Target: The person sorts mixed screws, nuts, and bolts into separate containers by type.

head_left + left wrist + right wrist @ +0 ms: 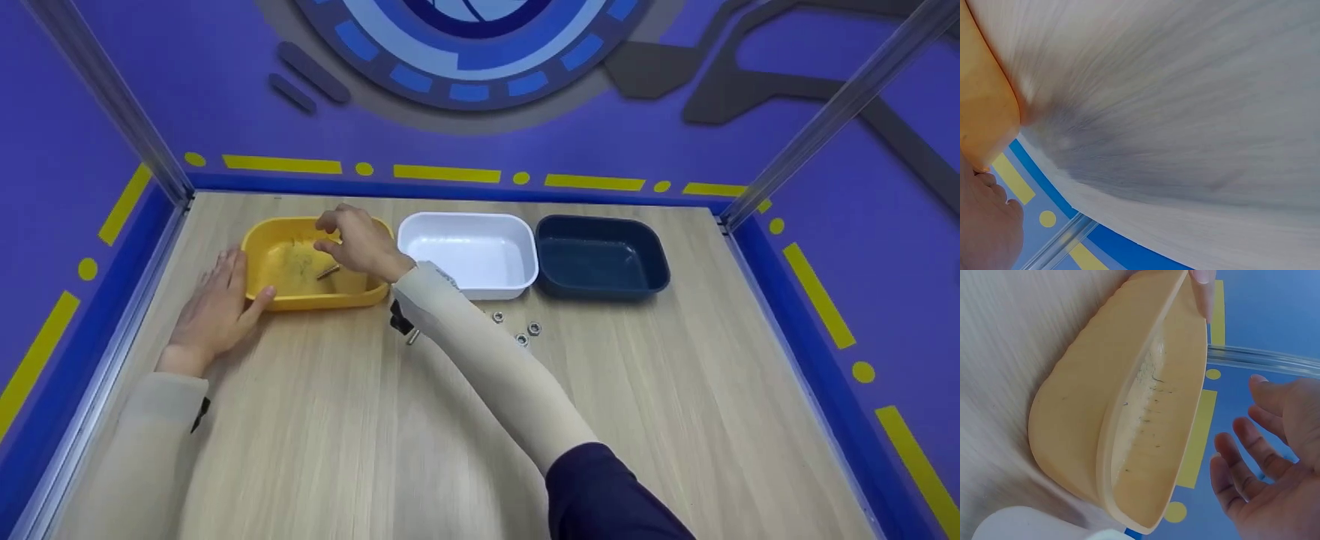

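At six o'clock from the loose, empty fingers of the nearer right hand (363, 241), a bolt (328, 271) points eight-to-two inside the yellow tray (322, 302), the straight-fingered left hand (214, 311) touching its nine-o'clock end.

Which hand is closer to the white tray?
Right. The right hand is over the yellow tray, near the white tray; the left hand touches the yellow tray's end farther away.
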### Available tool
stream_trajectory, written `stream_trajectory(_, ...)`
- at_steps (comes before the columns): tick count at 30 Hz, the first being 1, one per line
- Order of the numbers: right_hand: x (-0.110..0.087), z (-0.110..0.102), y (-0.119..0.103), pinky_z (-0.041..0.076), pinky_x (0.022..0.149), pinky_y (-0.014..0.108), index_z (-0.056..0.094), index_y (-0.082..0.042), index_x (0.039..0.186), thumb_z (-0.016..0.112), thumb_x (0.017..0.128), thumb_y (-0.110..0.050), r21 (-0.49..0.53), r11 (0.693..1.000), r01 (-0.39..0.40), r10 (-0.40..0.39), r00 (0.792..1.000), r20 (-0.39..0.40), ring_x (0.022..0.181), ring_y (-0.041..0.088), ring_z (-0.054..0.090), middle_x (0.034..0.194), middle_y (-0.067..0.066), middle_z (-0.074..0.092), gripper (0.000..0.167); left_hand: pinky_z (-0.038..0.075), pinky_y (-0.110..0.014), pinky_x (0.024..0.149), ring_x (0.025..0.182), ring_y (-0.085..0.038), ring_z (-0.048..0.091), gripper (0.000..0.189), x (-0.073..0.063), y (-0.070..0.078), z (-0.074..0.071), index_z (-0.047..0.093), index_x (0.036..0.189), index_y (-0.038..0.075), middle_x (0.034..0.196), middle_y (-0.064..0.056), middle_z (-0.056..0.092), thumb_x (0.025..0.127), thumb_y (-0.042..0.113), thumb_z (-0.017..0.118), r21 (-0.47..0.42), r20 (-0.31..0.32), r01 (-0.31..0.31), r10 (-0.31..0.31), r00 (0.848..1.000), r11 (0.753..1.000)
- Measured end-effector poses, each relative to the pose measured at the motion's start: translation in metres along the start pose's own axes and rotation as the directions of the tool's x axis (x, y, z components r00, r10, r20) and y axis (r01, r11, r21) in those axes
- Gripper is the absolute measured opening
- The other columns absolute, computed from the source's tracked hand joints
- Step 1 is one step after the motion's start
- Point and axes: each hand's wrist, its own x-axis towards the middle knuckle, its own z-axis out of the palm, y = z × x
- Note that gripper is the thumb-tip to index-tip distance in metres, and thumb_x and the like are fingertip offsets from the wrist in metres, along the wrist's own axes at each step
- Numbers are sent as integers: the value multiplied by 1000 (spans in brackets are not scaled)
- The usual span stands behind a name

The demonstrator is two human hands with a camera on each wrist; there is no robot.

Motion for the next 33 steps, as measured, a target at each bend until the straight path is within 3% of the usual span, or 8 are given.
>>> stream_trajectory(12, -22, -18, 12, 54, 104, 25, 71, -16, 139, 68, 106, -35, -5, 999, 33, -33, 999, 41, 122, 17, 64, 133, 2, 67, 38, 3, -62, 135, 164, -50, 4, 92, 0, 2, 0, 2, 169, -4, 176, -31, 5, 112, 61, 34, 26, -4, 3, -3, 1000, 1000)
stream_trajectory(25, -55, -29, 23, 55, 101, 26, 71, -11, 137, 70, 106, -35, -30, 986, 164, -163, 986, 26, 119, 15, 64, 131, 4, 70, 40, 6, -64, 134, 163, -52, 6, 92, -1, 0, 2, 3, 168, -6, 175, -34, 7, 112, 60, 34, 33, 6, -7, 7, 1000, 999)
stream_trajectory(33, -72, -35, 29, 54, 104, 27, 70, -13, 139, 68, 106, -37, -15, 984, 175, -174, 983, 50, 121, 15, 63, 135, 2, 69, 41, 3, -63, 134, 164, -50, 3, 94, -1, 0, 0, 1, 169, -5, 175, -33, 5, 112, 62, 33, 29, 15, 0, 0, 1000, 1000)
